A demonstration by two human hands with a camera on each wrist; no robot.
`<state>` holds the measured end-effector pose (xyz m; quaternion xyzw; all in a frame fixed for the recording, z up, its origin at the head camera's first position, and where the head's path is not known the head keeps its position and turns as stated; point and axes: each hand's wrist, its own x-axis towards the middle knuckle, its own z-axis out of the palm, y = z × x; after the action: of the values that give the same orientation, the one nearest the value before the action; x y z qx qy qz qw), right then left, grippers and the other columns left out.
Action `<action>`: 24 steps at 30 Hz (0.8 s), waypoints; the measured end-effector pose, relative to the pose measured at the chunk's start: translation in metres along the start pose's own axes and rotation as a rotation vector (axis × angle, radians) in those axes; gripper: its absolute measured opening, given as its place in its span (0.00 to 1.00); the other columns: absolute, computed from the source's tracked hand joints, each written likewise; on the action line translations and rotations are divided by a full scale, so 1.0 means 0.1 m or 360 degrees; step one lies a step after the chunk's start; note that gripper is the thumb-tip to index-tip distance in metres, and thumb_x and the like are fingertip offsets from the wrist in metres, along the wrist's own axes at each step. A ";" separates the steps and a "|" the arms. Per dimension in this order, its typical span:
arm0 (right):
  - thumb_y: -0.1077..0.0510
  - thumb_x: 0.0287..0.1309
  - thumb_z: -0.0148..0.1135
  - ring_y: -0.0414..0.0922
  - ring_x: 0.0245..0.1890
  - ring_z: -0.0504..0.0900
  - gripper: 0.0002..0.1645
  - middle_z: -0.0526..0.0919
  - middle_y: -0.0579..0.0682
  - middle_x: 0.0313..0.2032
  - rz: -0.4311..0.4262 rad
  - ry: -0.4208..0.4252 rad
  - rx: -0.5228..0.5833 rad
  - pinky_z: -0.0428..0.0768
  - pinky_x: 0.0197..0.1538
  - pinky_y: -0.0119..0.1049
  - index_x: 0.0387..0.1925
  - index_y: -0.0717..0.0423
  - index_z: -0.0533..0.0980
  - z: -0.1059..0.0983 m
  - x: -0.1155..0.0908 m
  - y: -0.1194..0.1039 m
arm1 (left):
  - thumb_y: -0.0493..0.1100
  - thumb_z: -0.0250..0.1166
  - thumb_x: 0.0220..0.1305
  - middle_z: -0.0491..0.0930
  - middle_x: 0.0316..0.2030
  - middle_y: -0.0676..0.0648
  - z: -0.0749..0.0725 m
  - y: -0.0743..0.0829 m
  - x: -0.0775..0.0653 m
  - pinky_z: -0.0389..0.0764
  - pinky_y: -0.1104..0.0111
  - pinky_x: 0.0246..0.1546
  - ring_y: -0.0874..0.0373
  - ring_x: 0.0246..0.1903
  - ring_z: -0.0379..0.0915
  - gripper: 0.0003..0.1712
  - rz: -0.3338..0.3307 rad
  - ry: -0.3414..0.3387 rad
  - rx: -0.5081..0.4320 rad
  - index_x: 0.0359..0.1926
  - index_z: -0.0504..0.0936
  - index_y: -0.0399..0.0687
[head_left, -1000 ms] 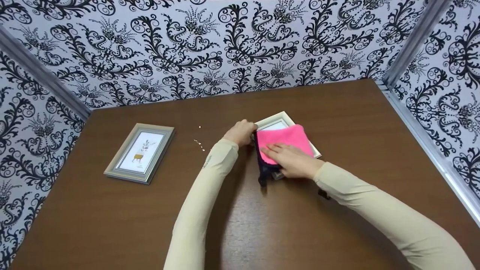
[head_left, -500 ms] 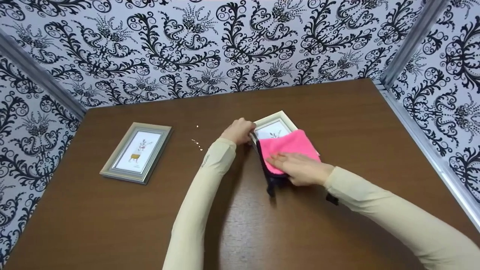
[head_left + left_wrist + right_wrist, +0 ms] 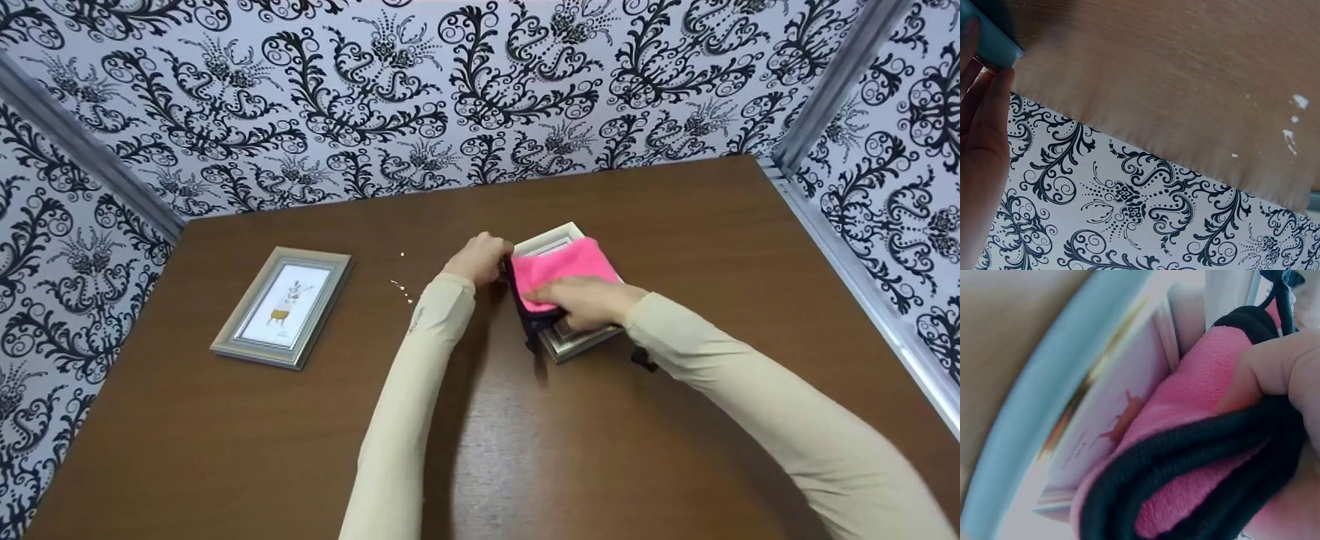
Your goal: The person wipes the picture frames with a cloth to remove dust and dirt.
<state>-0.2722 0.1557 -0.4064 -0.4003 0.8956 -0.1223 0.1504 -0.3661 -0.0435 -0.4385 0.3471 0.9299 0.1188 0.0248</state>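
A pink cloth with black edging (image 3: 566,262) lies folded over a light-coloured picture frame (image 3: 579,348) on the table. My right hand (image 3: 592,300) grips the cloth against the frame's face; the right wrist view shows a bent finger (image 3: 1261,371) on the folded cloth (image 3: 1202,377), with the frame's drawing partly covered. At the frame's left edge, my left hand (image 3: 478,259) holds the frame. In the left wrist view, fingers and thumb of the left hand (image 3: 982,140) are around the frame's corner (image 3: 996,45).
A second picture frame (image 3: 285,307) with a small drawing lies on the left of the brown table (image 3: 300,450). Small pale bits (image 3: 403,289) are scattered between the two frames. Patterned walls (image 3: 420,97) border the back and sides. A small dark thing (image 3: 643,358) shows under the right wrist.
My right hand and the cloth slid toward the viewer, then back up the frame, uncovering its near edge. The left hand keeps its hold at the left edge.
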 end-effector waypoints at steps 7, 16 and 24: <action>0.75 0.48 0.62 0.49 0.40 0.79 0.28 0.82 0.52 0.42 -0.0120 -0.0098 -0.0225 0.79 0.42 0.40 0.52 0.55 0.79 0.03 -0.46 -0.21 | 0.29 0.68 0.49 0.81 0.28 0.42 -0.03 0.03 -0.02 0.78 0.56 0.36 0.45 0.31 0.76 0.05 -0.0031 -0.0013 -0.0011 0.27 0.81 0.38; 0.55 0.51 0.72 0.45 0.51 0.78 0.16 0.82 0.44 0.49 -0.0614 0.0130 -0.1258 0.75 0.54 0.39 0.44 0.45 0.83 0.17 -0.54 -0.53 | 0.29 0.68 0.49 0.80 0.29 0.42 -0.04 0.05 -0.02 0.78 0.58 0.36 0.45 0.33 0.74 0.05 -0.0040 -0.0025 -0.0031 0.27 0.80 0.40; 0.44 0.54 0.66 0.41 0.37 0.75 0.10 0.81 0.40 0.33 -0.0565 0.0139 -0.1502 0.75 0.35 0.31 0.27 0.44 0.83 0.17 -0.13 -0.44 | 0.31 0.69 0.50 0.80 0.28 0.42 -0.06 0.13 0.04 0.77 0.57 0.36 0.46 0.32 0.75 0.04 -0.0015 -0.0066 0.0017 0.27 0.81 0.38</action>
<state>-0.2280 0.1351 -0.4048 -0.5652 0.7770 0.2554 -0.1076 -0.3620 -0.0327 -0.4298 0.3453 0.9315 0.1065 0.0427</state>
